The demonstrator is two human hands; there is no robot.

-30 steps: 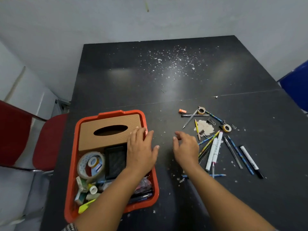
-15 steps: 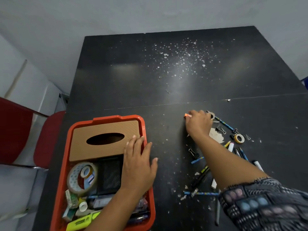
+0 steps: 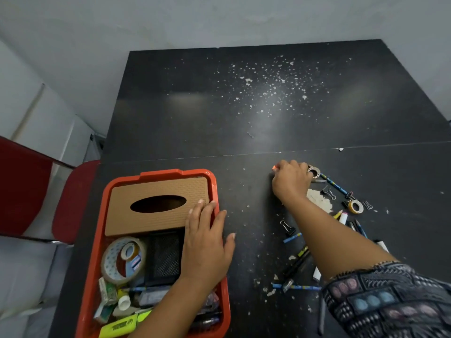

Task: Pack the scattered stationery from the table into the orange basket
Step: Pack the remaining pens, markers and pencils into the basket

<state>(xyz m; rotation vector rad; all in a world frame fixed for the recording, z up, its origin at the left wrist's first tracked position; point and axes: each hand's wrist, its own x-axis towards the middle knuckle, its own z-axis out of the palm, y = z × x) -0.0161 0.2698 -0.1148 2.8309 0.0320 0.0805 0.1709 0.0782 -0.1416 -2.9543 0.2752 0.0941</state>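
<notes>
Head view shows us our left hand point(image 3: 206, 247) resting flat, fingers straight, on the orange basket point(image 3: 220, 284) rim at the counter point(image 3: 244, 118) near edge. Right of it pens point(image 3: 296, 262) lie scattered. Farther out, our right hand point(image 3: 290, 181) curls, seemingly pinching a small orange eraser point(image 3: 274, 168).

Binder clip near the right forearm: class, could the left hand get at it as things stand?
Probably yes: the left hand rests open on the basket rim, and bare table lies between it and the binder clip.
</notes>
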